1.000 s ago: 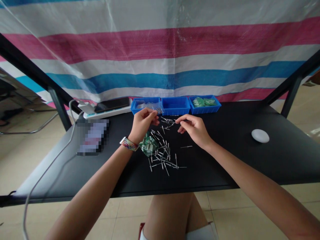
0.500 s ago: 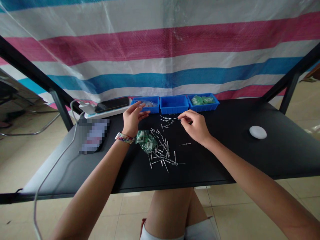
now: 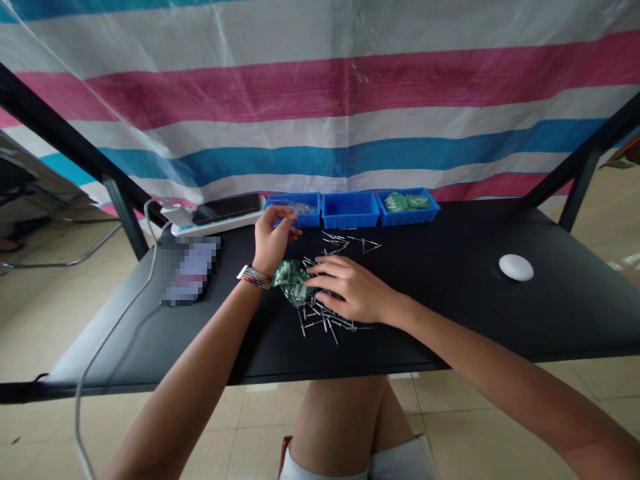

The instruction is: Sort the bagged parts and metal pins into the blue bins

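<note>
The right hand is leaving its spot near the blue boxes and coming closer to the person. It is opening its pinched fingers and reaching over the big pile of pins, right by the green bags. Some loose pins are now showing where it was pinching before. The left hand is shifting a little.

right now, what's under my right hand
Loose metal pins show along the near side of your right hand, and green packets show at its left edge. Whatever lies directly beneath it is covered and cannot be seen.
</note>
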`<state>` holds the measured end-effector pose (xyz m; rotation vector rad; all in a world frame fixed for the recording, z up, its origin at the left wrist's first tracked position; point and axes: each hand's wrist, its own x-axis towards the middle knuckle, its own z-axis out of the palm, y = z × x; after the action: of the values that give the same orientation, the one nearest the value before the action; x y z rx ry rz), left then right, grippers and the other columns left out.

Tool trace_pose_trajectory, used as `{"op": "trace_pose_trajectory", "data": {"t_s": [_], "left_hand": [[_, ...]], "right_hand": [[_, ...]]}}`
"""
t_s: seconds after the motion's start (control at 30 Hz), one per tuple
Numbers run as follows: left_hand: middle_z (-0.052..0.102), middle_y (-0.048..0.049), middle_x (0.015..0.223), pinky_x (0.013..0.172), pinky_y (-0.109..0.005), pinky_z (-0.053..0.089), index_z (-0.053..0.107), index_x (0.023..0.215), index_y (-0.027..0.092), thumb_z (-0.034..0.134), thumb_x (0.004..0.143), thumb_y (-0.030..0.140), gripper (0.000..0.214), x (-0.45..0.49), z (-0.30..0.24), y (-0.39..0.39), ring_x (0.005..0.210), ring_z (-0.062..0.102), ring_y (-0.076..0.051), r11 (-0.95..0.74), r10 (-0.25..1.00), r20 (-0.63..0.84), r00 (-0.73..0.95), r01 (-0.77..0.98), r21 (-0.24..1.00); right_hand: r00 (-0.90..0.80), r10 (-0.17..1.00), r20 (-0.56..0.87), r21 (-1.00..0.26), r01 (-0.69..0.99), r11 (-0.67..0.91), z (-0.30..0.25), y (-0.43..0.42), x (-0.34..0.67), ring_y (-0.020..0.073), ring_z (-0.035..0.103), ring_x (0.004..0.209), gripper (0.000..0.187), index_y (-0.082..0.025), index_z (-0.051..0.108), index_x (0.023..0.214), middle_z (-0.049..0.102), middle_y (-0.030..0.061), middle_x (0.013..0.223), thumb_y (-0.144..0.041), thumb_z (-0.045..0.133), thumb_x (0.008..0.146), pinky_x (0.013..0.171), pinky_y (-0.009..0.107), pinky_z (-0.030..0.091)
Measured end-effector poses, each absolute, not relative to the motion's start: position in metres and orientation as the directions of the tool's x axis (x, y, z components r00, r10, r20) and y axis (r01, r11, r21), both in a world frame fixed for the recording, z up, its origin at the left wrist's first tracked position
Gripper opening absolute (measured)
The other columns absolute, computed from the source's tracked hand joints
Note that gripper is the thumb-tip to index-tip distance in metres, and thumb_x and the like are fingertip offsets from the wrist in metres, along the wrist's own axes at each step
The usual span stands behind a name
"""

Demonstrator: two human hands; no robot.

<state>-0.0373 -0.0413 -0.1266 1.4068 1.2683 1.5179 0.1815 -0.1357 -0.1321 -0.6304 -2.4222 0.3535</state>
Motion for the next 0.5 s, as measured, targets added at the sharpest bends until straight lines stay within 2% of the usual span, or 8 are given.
{"op": "trace_pose_trajectory", "data": {"t_s": [0.03, 0.1, 0.17, 0.33, 0.43, 0.5], "left_hand": [[0.074, -0.0035, 0.092, 0.052, -0.021, 0.054, 0.066, 0.097, 0.019, 0.068, 0.081, 0.025, 0.018, -0.036, -0.126, -0.042, 0.06, 0.071, -0.013, -0.278, 0.942, 0.296, -0.159, 0.13, 0.952], [0.074, -0.0033, 0.091, 0.052, -0.021, 0.053, 0.066, 0.095, 0.019, 0.068, 0.081, 0.023, 0.015, -0.033, -0.124, -0.045, 0.059, 0.07, -0.012, -0.276, 0.943, 0.296, -0.154, 0.137, 0.951], [0.073, -0.003, 0.09, 0.052, -0.02, 0.052, 0.066, 0.094, 0.019, 0.068, 0.081, 0.022, 0.013, -0.031, -0.123, -0.047, 0.058, 0.069, -0.011, -0.272, 0.944, 0.291, -0.153, 0.132, 0.953], [0.071, -0.0032, 0.089, 0.052, -0.021, 0.052, 0.067, 0.094, 0.019, 0.066, 0.082, 0.019, 0.012, -0.027, -0.123, -0.05, 0.058, 0.068, -0.011, -0.266, 0.951, 0.282, -0.126, 0.128, 0.955], [0.071, -0.0025, 0.088, 0.052, -0.021, 0.052, 0.067, 0.094, 0.019, 0.065, 0.082, 0.019, 0.012, -0.026, -0.126, -0.05, 0.058, 0.069, -0.011, -0.268, 0.954, 0.282, -0.102, 0.135, 0.954], [0.071, -0.0023, 0.088, 0.053, -0.021, 0.053, 0.067, 0.094, 0.018, 0.064, 0.082, 0.019, 0.012, -0.025, -0.127, -0.05, 0.058, 0.069, -0.011, -0.276, 0.953, 0.289, -0.085, 0.142, 0.951]], "right_hand": [[-0.728, 0.5, 0.47, -0.356, 0.362, 0.862, -0.134, -0.139, 0.174, 0.0317, 0.052, 0.148, 0.029, -0.022, 0.075, 0.133, 0.071, 0.0129, 0.144, -0.027, 0.063, 0.106, 0.122, 0.058, 0.046], [-0.752, 0.485, 0.446, -0.315, 0.375, 0.872, -0.137, -0.144, 0.163, 0.0328, 0.048, 0.152, 0.033, -0.023, 0.073, 0.137, 0.07, 0.0129, 0.146, -0.027, 0.064, 0.106, 0.126, 0.06, 0.041], [-0.748, 0.495, 0.443, -0.307, 0.392, 0.867, -0.141, -0.144, 0.159, 0.0325, 0.053, 0.146, 0.033, -0.023, 0.074, 0.136, 0.073, 0.0123, 0.139, -0.023, 0.065, 0.104, 0.125, 0.059, 0.041], [-0.687, 0.554, 0.47, -0.323, 0.45, 0.833, -0.143, -0.135, 0.17, 0.0304, 0.062, 0.123, 0.028, -0.021, 0.078, 0.125, 0.076, 0.0112, 0.118, -0.018, 0.07, 0.099, 0.111, 0.051, 0.052], [-0.676, 0.549, 0.492, -0.301, 0.459, 0.836, -0.142, -0.13, 0.176, 0.029, 0.064, 0.115, 0.017, -0.02, 0.08, 0.112, 0.076, 0.01, 0.11, -0.019, 0.067, 0.102, 0.106, 0.05, 0.053], [-0.666, 0.545, 0.51, -0.299, 0.456, 0.838, -0.141, -0.128, 0.177, 0.028, 0.065, 0.112, 0.017, -0.019, 0.081, 0.107, 0.077, 0.0096, 0.108, -0.019, 0.063, 0.105, 0.103, 0.048, 0.053]]}}
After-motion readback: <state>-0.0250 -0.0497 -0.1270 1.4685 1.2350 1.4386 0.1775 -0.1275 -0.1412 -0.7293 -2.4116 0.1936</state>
